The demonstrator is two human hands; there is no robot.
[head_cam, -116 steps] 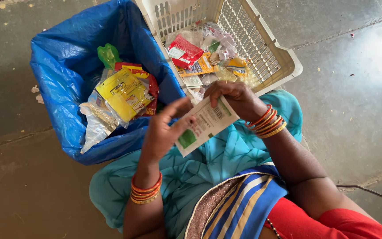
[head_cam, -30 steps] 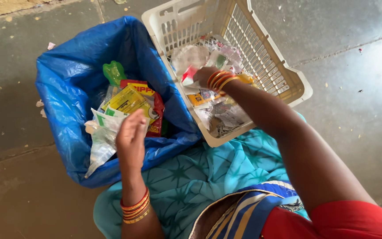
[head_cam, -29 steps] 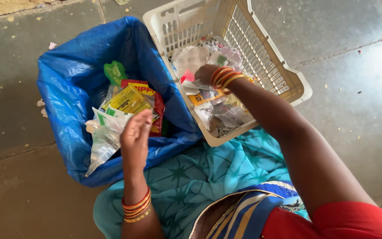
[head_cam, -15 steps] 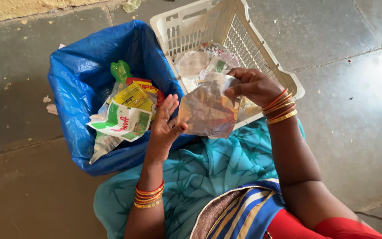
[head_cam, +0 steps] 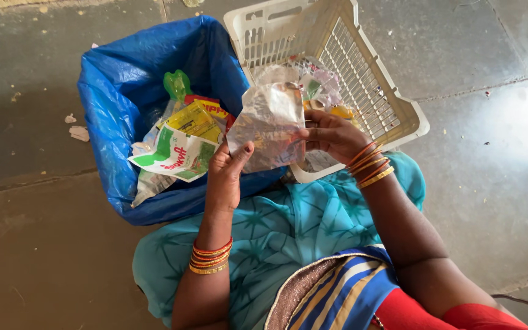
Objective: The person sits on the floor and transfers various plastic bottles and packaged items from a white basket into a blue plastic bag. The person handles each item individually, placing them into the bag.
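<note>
The wrapper [head_cam: 268,125] pinched between both hands is crinkly plastic film with a shiny, foil-like glare. The blue bag [head_cam: 111,110] is thin glossy plastic, all wrinkled. The basket [head_cam: 362,79] is hard matt cream plastic with a slotted lattice. The floor [head_cam: 490,153] looks like smooth stone with a dull sheen. The teal cloth [head_cam: 288,226] is soft and matt.

Soft daylight fills the head view, bright and even, with no hard shadows. The grey stone floor [head_cam: 490,140] throws back a broad pale sheen at the right; its left side sits duller and browner. Glare flashes off the crinkled silvery wrapper [head_cam: 268,125], washing out its print. The blue plastic bag [head_cam: 111,116] shines along its folds, dark in the creases. Focus is crisp in the middle; the red sleeve [head_cam: 459,315] at the bottom edge goes slightly soft.
</note>
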